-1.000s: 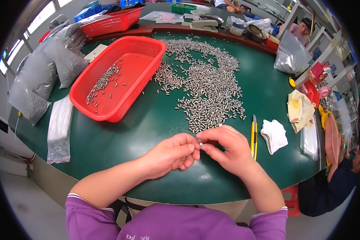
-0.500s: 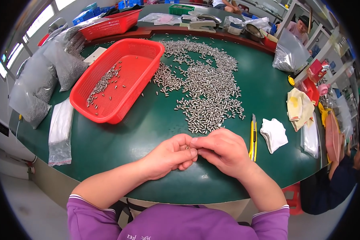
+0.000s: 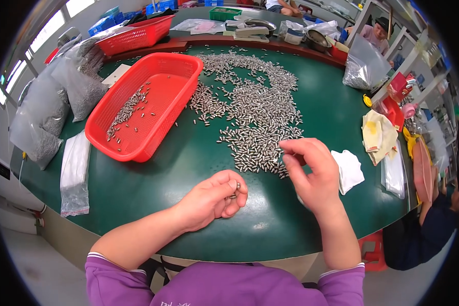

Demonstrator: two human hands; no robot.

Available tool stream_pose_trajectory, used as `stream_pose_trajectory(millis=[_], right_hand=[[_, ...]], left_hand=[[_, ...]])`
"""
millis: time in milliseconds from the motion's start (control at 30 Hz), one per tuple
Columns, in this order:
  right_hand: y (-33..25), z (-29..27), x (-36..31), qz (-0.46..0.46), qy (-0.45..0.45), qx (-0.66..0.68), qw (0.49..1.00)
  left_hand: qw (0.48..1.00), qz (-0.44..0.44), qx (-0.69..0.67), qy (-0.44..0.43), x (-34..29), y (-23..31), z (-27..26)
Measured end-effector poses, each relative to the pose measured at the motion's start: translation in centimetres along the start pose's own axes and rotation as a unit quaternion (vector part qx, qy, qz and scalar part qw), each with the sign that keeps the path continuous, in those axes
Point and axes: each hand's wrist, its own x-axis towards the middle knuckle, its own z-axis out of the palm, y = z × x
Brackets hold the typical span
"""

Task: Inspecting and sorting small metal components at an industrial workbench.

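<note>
Metal pieces (image 3: 238,186) are pinched in the left hand (image 3: 212,199); the fingers of the right hand (image 3: 316,176) are parted beside the pile (image 3: 262,109), where most are left. Fewer are held in the basket (image 3: 160,94), beyond the left fingers.

I watch through the left fisheye on the person's head, pitched down and forward across the green worktop (image 3: 260,232). It sits close above the purple shirt (image 3: 229,285) at the lower edge, the left hand (image 3: 213,199) and right hand (image 3: 313,176) mid-view, and reaches far windows (image 3: 47,30) at upper left.
</note>
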Motion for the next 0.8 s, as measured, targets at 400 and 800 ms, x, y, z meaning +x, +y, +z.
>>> stream_pose_trajectory(millis=[400, 800], right_hand=[[1.4, -2.8, -0.2, 0.051, -0.242, -0.109, 0.963], [1.3, -1.7, -0.6, 0.031, -0.251, -0.146, 0.956]], left_hand=[[1.000, -0.013, 0.001, -0.004, -0.1, 0.1, -0.6], [1.000, -0.011, 0.003, -0.005, -0.1, 0.2, -0.2]])
